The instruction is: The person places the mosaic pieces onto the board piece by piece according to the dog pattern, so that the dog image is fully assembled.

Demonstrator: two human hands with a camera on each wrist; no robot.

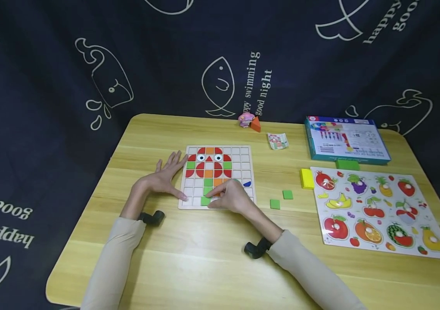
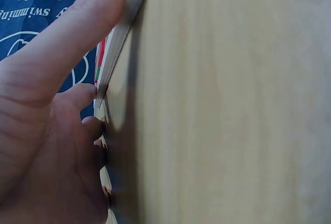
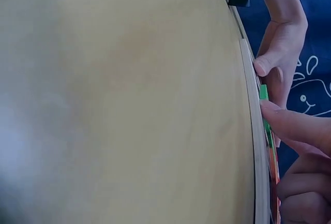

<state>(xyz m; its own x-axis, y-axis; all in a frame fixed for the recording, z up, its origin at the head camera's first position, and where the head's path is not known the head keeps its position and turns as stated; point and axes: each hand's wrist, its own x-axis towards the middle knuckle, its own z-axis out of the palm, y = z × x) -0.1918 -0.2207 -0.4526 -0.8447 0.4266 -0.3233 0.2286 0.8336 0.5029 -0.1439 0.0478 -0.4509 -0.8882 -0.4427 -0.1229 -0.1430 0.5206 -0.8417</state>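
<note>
A white grid board (image 1: pixel 245 166) lies on the table, holding red, orange and green pieces arranged as a figure with two eyes. My right hand (image 1: pixel 233 197) is over the board's lower part, thumb and index finger pinching a green square tile (image 1: pixel 205 201) in the bottom row. In the right wrist view the green tile (image 3: pixel 264 92) stands slightly above the board's rim, beside the thumb tip. The left hand (image 1: pixel 161 179) spreads along the board's left side, its thumb and fingertips at the edge. A blue piece (image 1: pixel 247 184) sits in a cell at the right.
Two loose green tiles (image 1: pixel 275 204) lie right of the board. A fruit puzzle board (image 1: pixel 345 215), yellow block (image 1: pixel 307 178), green block (image 1: pixel 347 164) and blue box (image 1: pixel 348 140) occupy the right side. Behind are a small picture card (image 1: pixel 278 141), an orange block (image 1: pixel 256 124) and a pink toy (image 1: pixel 246 119).
</note>
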